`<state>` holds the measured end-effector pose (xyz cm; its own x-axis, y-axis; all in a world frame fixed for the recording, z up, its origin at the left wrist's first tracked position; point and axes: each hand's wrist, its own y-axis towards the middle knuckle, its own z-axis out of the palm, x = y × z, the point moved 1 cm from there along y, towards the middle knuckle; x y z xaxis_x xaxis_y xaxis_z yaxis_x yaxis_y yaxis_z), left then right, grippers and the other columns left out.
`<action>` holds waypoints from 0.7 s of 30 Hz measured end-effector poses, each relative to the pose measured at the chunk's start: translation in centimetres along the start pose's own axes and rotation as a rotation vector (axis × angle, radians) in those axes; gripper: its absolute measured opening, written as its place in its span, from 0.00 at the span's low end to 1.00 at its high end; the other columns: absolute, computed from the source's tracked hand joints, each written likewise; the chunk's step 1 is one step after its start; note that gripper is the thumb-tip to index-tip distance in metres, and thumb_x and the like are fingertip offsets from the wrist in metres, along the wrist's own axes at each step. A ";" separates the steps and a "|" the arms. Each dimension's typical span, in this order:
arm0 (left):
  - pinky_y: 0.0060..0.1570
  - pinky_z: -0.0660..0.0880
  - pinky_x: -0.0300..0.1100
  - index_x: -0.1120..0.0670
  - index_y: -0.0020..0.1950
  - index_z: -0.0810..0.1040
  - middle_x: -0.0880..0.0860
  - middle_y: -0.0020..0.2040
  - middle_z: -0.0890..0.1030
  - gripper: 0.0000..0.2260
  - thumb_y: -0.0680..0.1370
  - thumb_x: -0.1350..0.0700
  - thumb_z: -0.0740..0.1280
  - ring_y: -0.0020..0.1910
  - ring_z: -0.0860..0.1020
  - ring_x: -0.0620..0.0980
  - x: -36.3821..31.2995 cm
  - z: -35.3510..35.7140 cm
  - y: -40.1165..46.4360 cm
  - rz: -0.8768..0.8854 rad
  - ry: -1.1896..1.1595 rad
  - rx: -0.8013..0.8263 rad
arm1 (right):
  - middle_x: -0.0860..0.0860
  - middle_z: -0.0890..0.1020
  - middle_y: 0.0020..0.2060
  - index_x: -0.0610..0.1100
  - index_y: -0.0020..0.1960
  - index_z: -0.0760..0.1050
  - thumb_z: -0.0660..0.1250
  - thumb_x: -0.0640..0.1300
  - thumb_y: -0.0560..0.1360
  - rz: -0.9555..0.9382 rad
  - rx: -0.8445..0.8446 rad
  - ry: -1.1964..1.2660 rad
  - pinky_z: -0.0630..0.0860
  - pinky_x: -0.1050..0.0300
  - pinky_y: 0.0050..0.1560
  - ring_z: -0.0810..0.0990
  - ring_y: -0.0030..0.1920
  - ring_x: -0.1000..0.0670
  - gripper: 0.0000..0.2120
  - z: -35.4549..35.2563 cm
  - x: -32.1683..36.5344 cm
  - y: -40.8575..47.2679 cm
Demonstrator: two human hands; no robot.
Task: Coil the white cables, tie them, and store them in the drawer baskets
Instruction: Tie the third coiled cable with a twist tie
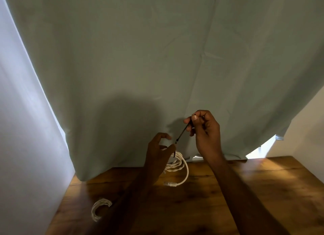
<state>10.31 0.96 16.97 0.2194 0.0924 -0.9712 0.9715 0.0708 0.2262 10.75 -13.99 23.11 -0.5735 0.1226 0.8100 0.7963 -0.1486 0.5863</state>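
A coiled white cable (178, 166) hangs above the wooden table (263, 191), its plug end (169, 183) drooping low. My left hand (158, 154) holds the coil at its top, where a thin black tie (181, 133) wraps it. My right hand (204, 127) pinches the free end of that tie, which runs taut up and to the right. A second coiled white cable (100, 208) lies on the table at the lower left, partly behind my left forearm. No drawer or basket is in view.
A pale green curtain (157, 59) hangs straight ahead and drapes onto the table's far edge. A white wall (21, 129) stands on the left, and another pale wall (306, 129) on the right.
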 end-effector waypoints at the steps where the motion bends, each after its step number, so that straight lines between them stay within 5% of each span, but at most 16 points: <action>1: 0.33 0.74 0.33 0.50 0.54 0.79 0.49 0.44 0.84 0.10 0.76 0.62 0.71 0.31 0.80 0.41 -0.1 -0.1 -0.1 0.026 0.020 0.030 | 0.46 0.85 0.42 0.43 0.50 0.74 0.60 0.37 0.83 0.006 -0.001 0.010 0.75 0.52 0.34 0.80 0.36 0.48 0.06 0.0 0.0 0.0; 9: 0.39 0.80 0.43 0.49 0.53 0.83 0.57 0.41 0.86 0.10 0.76 0.62 0.71 0.35 0.83 0.58 1.3 -0.3 -0.4 0.075 -0.008 0.111 | 0.45 0.85 0.39 0.41 0.49 0.75 0.60 0.37 0.83 0.067 -0.053 0.048 0.74 0.54 0.32 0.77 0.34 0.49 0.06 0.0 -0.2 0.9; 16: 0.35 0.77 0.38 0.55 0.42 0.82 0.50 0.32 0.82 0.07 0.77 0.65 0.69 0.33 0.82 0.48 1.9 -0.5 -1.0 0.111 0.003 0.159 | 0.48 0.84 0.37 0.36 0.52 0.74 0.60 0.36 0.83 0.148 -0.165 0.120 0.73 0.56 0.31 0.75 0.30 0.51 0.06 -0.5 -0.7 2.3; 21: 0.32 0.73 0.34 0.61 0.40 0.81 0.49 0.30 0.80 0.06 0.76 0.68 0.67 0.30 0.79 0.44 2.0 -0.4 -0.6 0.063 -0.041 0.110 | 0.45 0.86 0.43 0.42 0.52 0.76 0.62 0.37 0.82 0.167 -0.158 0.201 0.76 0.54 0.35 0.78 0.34 0.50 0.04 -0.4 -0.8 2.1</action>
<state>10.08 1.54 14.91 0.2813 0.0525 -0.9582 0.9593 -0.0431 0.2793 12.79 -14.75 23.68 -0.4764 -0.1109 0.8722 0.8520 -0.3033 0.4268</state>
